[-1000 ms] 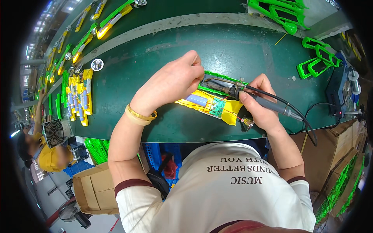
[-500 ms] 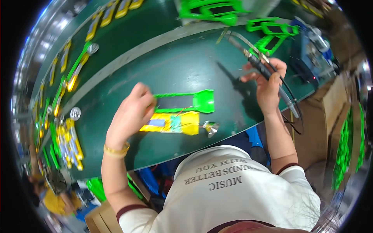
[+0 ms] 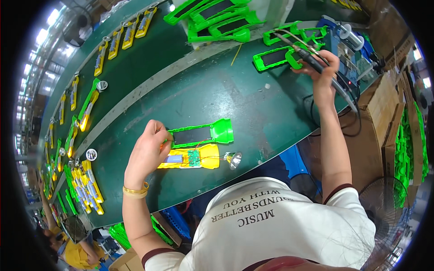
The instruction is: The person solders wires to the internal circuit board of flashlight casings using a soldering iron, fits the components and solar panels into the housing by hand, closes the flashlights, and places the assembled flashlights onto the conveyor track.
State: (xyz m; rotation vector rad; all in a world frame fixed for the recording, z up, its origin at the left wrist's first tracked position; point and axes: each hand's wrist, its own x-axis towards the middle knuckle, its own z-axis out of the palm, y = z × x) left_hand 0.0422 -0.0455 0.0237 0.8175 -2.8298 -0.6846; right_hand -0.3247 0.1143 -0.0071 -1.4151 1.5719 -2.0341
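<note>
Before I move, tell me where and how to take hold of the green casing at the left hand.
Best by the green casing's flared head, coming from the right. That end is bare and juts past the yellow casing close along its near side, while the left hand covers the opposite end. I'd pinch across the head's outer end, where there seems most room.

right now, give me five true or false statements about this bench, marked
The right hand holds a soldering iron. True.
The left hand is by the right end of the yellow casing. False: it is by the left end.
A green casing lies beside the yellow casing. True.
A silver reflector lies off the yellow casing's right end. True.
The battery in the yellow casing is red. False: it is blue.
</note>
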